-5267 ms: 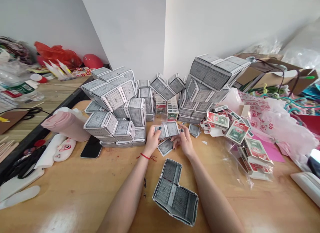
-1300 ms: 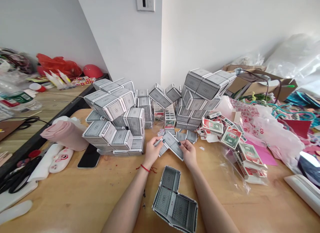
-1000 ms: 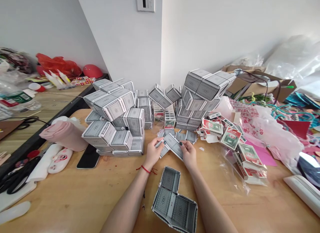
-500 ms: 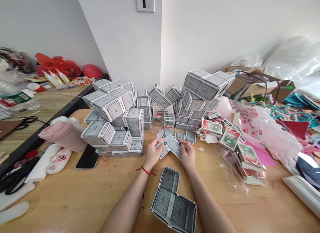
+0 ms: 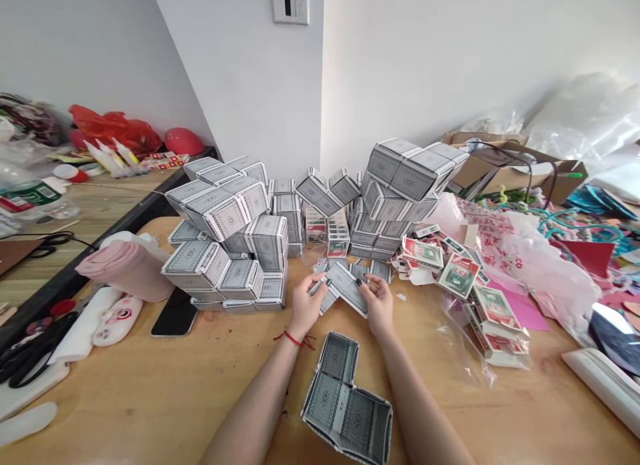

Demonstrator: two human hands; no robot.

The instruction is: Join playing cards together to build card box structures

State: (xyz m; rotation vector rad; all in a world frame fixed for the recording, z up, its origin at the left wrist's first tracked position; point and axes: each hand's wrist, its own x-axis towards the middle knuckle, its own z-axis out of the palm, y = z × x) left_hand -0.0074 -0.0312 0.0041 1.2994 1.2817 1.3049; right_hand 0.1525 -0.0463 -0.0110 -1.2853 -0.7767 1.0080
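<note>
Grey-backed playing cards (image 5: pixel 349 288) are spread between my hands over the middle of the table. My left hand (image 5: pixel 307 304), with a red string at the wrist, pinches them at their left side. At the right edge, my right hand (image 5: pixel 379 305) has its thumb on the front card. Whether the cards are joined cannot be made out. Nearer to me, between my forearms, lies an open L-shaped card structure (image 5: pixel 326 402). More cards (image 5: pixel 381 272) lie just behind my right fingers.
Card-built blocks are stacked at left (image 5: pixel 227 215) and right (image 5: pixel 400 172). Several card boxes (image 5: pixel 461 276) and plastic bags (image 5: pixel 520 245) lie at right. A phone (image 5: pixel 175 313), pink cloth roll (image 5: pixel 123 268) and black scissors (image 5: pixel 37 348) are at left.
The front card has shifted slightly to the right and turned a little. My right fingers have spread slightly; the stacks have stayed put.
</note>
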